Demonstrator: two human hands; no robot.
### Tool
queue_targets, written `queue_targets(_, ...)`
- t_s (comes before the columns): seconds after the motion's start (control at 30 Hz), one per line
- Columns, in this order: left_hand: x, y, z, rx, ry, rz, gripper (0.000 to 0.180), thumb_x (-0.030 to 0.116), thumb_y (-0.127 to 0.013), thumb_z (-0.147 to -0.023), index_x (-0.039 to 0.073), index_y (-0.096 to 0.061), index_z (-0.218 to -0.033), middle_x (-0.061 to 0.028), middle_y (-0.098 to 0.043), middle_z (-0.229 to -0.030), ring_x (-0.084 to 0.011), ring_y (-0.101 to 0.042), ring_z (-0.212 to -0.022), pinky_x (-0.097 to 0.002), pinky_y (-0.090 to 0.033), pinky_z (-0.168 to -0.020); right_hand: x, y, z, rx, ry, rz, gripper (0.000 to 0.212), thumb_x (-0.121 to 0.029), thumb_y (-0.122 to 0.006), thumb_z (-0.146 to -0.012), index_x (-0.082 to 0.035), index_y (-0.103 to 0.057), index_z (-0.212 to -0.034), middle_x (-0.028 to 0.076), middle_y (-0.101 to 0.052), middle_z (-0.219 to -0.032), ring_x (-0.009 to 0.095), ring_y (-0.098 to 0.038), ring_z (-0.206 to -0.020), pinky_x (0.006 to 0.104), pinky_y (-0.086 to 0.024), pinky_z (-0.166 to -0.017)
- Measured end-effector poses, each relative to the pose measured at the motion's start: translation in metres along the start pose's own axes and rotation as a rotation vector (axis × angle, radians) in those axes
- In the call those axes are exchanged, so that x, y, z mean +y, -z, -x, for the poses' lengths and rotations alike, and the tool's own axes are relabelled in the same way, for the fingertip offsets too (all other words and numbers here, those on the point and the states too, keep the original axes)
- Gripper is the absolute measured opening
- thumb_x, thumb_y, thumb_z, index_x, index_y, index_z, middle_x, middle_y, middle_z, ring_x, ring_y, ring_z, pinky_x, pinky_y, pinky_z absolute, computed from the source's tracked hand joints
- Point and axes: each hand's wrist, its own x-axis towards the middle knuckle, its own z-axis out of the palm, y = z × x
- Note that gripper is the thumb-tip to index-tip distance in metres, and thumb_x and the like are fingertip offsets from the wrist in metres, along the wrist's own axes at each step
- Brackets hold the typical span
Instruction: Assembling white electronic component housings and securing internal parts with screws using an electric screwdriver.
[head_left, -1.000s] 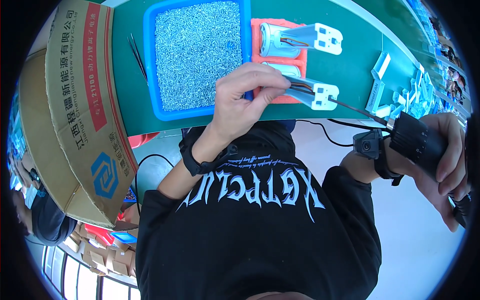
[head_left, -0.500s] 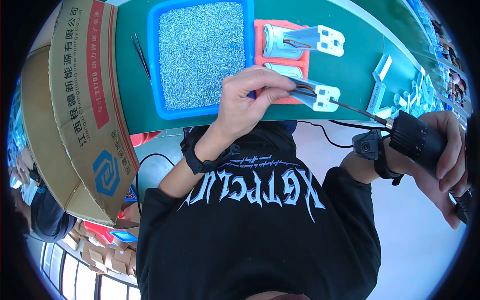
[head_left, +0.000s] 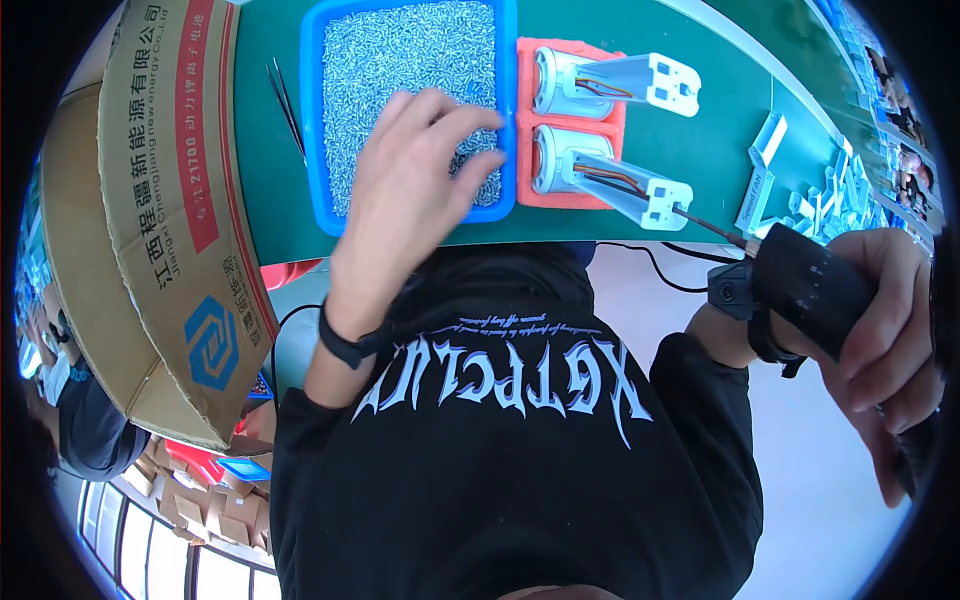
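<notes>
My left hand hovers over the right part of a blue tray full of small silvery screws. Its thumb and forefinger are apart, and no screw shows between them. On the right, my right hand is wrapped round a black electric screwdriver. The screwdriver's long shaft reaches the end plate of the nearer white plastic housing; whether the tip touches a screw is too small to tell. A similar white housing lies beyond it. Both have brown wires and sit in a pink foam holder.
A big cardboard box stands at the left edge of the green table. Black tweezers lie between box and tray. Small white and blue boxes and loose white parts are at the right. A cable hangs near the front edge.
My left hand has left the nearer housing and moved left over the screw tray. The screwdriver has tilted slightly, its shaft still at the nearer housing's end plate.
</notes>
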Motion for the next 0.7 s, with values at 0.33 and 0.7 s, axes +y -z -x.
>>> queue_targets(0.33, -0.013, -0.001, 0.006, -0.259, 0.212, -0.091, 0.009, 0.011, -0.069, -0.08, 0.006, -0.069, -0.088, -0.0099, -0.063, -0.081, -0.0303, -0.062, -0.079, -0.0402, -0.051, -0.072, -0.006, -0.002, 0.004, -0.052, -0.111, 0.102, 0.033, -0.031, -0.067, -0.087, -0.005, -0.053, -0.101, 0.005, -0.057, -0.076, 0.016, -0.061, -0.055, 0.0286, -0.056, -0.049)
queue_targets(0.7, -0.004, -0.019, -0.001, 0.011, 0.101, 0.25, 0.007, 0.004, -0.068, -0.08, 0.004, -0.069, -0.086, -0.0111, -0.068, -0.081, -0.0293, -0.067, -0.075, -0.0362, -0.054, -0.064, -0.019, 0.0, 0.01, -0.11, -0.219, 0.199, 0.029, -0.022, -0.078, -0.081, -0.003, -0.056, -0.076, 0.006, -0.061, -0.073, 0.016, -0.064, -0.056, 0.0274, -0.058, -0.051)
